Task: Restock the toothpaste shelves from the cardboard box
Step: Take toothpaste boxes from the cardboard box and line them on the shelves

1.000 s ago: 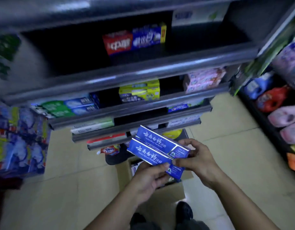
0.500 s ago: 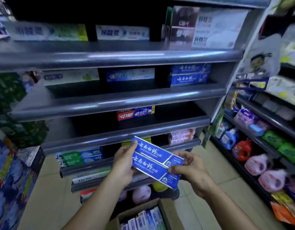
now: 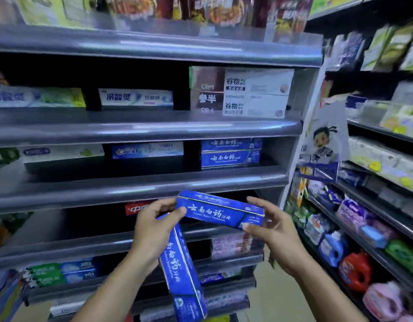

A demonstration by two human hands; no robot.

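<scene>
Now both hands are raised before the shelves, and between them are two blue toothpaste boxes with white lettering. The upper box lies nearly level, its long face toward the camera, its right end a little lower than its left. The right hand grasps its right end: the thumb is curled against the lower front edge and the fingers reach round behind the top. The left hand has its thumb pressed on the left end of that same box, while its palm and curled fingers grip the top of the lower box. That one hangs steeply down from the left hand, its other end pointing toward the bottom of the view. Its upper end touches or nearly touches the underside of the upper box; I cannot tell which. Both boxes are in the air, in front of the shelf that carries a red box, partly hidden behind the left fingers. One shelf higher, at the right, stands a stack of two matching blue boxes, with a Crest box to its left. On the rack to the right sit a blue bottle and a red bottle
</scene>
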